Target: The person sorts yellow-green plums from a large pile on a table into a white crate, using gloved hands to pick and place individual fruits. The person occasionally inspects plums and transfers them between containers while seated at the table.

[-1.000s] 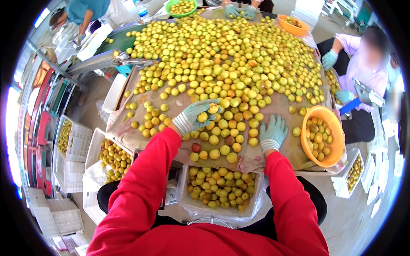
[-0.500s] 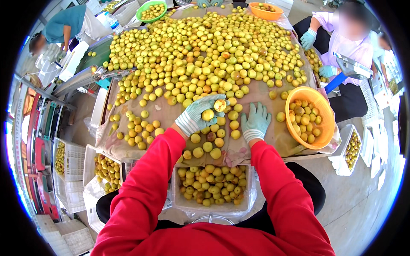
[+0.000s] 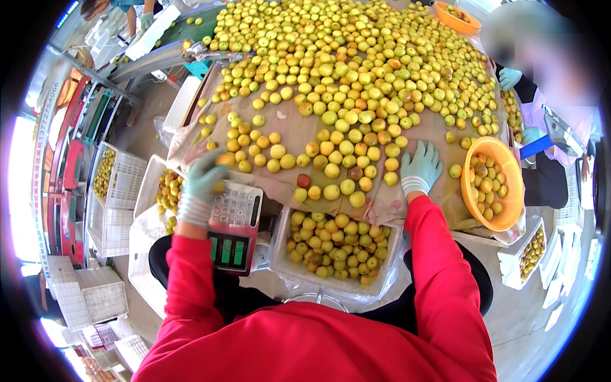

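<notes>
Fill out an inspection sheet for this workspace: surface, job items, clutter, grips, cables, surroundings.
Surface: brownish cloth, largely covered with round yellow-green fruit.
Job items: the fruit, an orange basket, a fruit-filled white crate, a digital scale.
Clutter: stacked white crates at left.
Grips: left hand gloved, blurred at the scale's left side, hold unclear; right hand gloved, spread on the cloth.
Cables: none clearly distinguishable.
Surroundings: a co-worker's gloved hand at upper left, another at upper right; grey floor.
</notes>
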